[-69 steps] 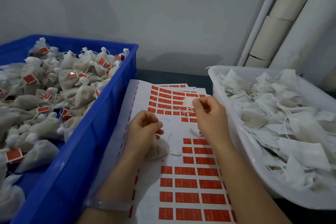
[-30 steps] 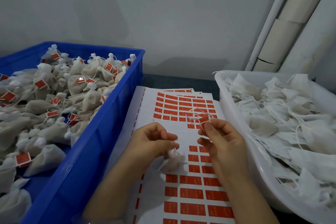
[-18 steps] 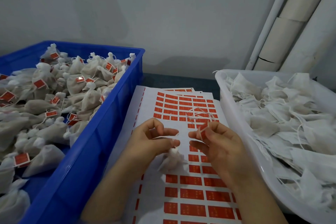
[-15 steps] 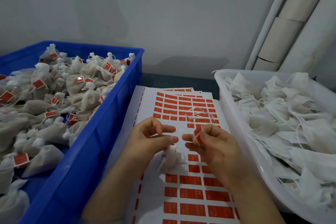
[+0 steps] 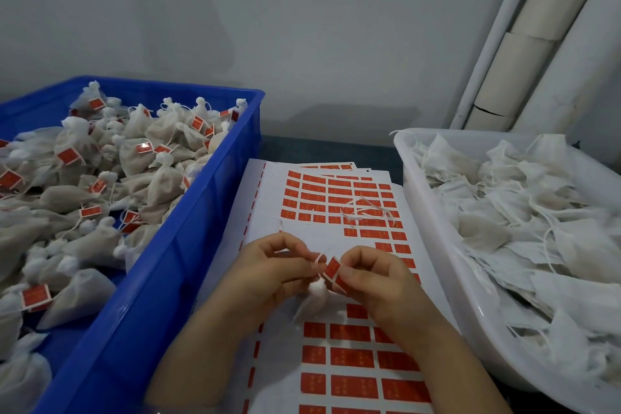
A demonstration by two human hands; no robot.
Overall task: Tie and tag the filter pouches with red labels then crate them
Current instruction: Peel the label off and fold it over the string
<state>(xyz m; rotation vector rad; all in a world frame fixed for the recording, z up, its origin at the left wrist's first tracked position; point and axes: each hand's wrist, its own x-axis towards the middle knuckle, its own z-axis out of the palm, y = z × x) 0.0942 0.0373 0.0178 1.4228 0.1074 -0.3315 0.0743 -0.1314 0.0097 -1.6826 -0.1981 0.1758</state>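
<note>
Left hand point(image 5: 268, 274) pinching pouch point(image 5: 311, 301) neck, right hand point(image 5: 376, 282) gripping red label point(image 5: 332, 270) (string between), over label sheet point(image 5: 336, 363).

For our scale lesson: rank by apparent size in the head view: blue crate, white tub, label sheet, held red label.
1-2. blue crate and white tub: alike, both cropped, unranked.
3. label sheet.
4. red label.

Plain grey wall point(image 5: 302, 27) behind; pale pipes point(image 5: 537, 33) in right corner; dim light.
</note>
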